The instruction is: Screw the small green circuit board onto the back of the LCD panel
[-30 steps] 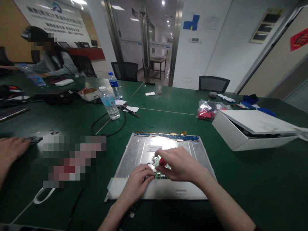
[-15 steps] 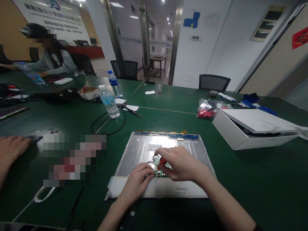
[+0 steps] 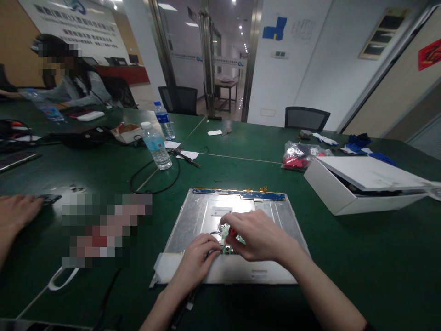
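A metal-backed display panel (image 3: 182, 230) lies flat before me, a blue circuit strip (image 3: 237, 194) along its far edge. Over the small green circuit board (image 3: 225, 248) near its front, my right hand (image 3: 257, 234) is closed around a red screwdriver handle (image 3: 231, 233); the tip is hidden by my fingers. My left hand (image 3: 200, 253) rests on the panel at the board's left side, fingers curled and pressed together at its edge. What they pinch is hidden. A dark cable (image 3: 189, 301) hangs below that wrist.
Water bottles (image 3: 156, 149) and a soldering iron (image 3: 188, 159) with a looped cord stand or lie beyond the panel. To the right are a white box (image 3: 344, 193) and a plastic bag (image 3: 299, 156). Another person's hand (image 3: 20, 211) is at far left; someone sits further back.
My right hand has shifted very slightly over the circuit board, still around the screwdriver. My left hand and the panel stay where they were.
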The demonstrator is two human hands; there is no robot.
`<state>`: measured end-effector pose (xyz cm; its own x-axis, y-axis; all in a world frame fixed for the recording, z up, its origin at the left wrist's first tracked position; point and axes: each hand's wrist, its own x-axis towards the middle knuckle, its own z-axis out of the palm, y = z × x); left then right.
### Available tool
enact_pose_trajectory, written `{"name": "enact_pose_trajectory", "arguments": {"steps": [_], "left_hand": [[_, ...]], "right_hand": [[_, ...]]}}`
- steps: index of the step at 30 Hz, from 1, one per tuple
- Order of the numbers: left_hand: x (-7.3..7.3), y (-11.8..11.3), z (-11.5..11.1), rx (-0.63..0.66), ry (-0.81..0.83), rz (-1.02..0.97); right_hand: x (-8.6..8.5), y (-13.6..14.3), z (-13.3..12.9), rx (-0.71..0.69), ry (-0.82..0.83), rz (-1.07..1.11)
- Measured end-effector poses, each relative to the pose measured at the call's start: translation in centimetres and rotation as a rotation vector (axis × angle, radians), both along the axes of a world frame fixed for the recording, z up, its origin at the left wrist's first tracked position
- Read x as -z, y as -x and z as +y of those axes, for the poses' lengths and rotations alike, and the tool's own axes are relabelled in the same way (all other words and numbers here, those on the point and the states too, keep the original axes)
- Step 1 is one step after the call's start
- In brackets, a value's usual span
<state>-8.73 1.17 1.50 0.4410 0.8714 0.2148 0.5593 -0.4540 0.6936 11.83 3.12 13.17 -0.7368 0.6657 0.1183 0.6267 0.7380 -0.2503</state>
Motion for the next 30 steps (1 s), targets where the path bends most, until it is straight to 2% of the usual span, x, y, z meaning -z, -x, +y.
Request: {"name": "enact_pose_trajectory", "arguments": {"steps": [4, 11, 18, 26, 30], "left_hand": [[0.16, 0.05, 0.0, -0.001, 0.003, 0.004], [0.19, 0.01, -0.01, -0.004, -0.015, 0.0], [0.51, 0.12, 0.08, -0.009, -0.001, 0.002], [0.08, -0.01, -0.05, -0.008, 0.019, 0.003], [0.22, 0.05, 0.07, -0.004, 0.012, 0.0]], "right_hand": [[0.52, 0.21, 0.15, 0.034, -0.035, -0.039], [-0.16, -0.09, -0.18, -0.057, 0.003, 0.029], [0.63, 0.29, 0.06, 0.022, -0.062, -0.022], [-0.17, 0.08, -0.21, -0.071, -0.007, 0.031], [0.2, 0.29, -0.11, -0.021, -0.014, 0.004]]}}
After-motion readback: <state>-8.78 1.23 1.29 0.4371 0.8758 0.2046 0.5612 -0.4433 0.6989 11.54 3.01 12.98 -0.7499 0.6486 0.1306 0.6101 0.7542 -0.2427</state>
